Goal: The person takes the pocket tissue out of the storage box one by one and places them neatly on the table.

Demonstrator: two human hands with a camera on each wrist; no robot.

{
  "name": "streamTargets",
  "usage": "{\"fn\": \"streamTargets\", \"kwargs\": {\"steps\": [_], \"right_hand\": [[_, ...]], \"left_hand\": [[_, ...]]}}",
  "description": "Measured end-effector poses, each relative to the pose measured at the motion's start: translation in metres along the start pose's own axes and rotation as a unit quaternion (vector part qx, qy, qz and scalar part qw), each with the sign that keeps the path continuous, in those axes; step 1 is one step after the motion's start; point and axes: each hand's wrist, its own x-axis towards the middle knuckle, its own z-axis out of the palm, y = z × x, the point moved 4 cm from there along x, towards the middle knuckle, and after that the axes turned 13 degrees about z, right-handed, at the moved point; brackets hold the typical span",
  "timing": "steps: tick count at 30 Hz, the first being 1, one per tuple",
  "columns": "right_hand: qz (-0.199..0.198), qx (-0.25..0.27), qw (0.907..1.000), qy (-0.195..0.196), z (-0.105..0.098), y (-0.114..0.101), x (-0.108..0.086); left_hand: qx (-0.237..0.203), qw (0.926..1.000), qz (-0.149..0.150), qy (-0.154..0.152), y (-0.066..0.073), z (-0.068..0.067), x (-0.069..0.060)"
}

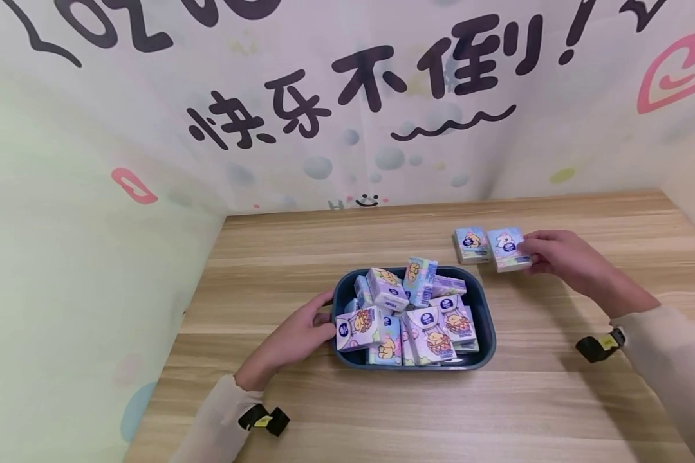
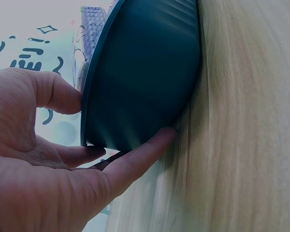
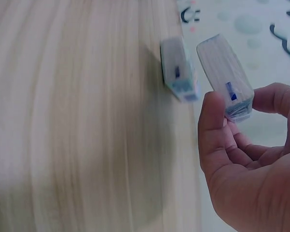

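My right hand pinches a small tissue pack by its right edge, near the back of the table. In the right wrist view the held pack is between thumb and fingers, slightly above the tabletop. Just left of it a second tissue pack lies on the wood. A dark blue plastic basin holds several tissue packs in a loose heap. With my left hand I grip the basin's left end. In the left wrist view the thumb meets the rim and a finger lies along the outer wall.
Light wood-grain table lies under everything. Behind it hangs a white printed cloth with large black characters, and a pale side wall stands at the left. Black straps with small blocks are on both wrists.
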Motion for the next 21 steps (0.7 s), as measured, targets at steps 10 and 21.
{"fn": "streamTargets", "kwargs": {"steps": [10, 21], "right_hand": [[0.032, 0.004, 0.9994, 0.009, -0.013, 0.007, 0.019], [0.052, -0.016, 0.9982, 0.027, -0.011, 0.009, 0.035]], "left_hand": [[0.012, 0.9999, -0.002, 0.002, 0.001, 0.000, 0.000], [0.007, 0.9999, -0.008, 0.003, 0.001, 0.000, 0.000]]}}
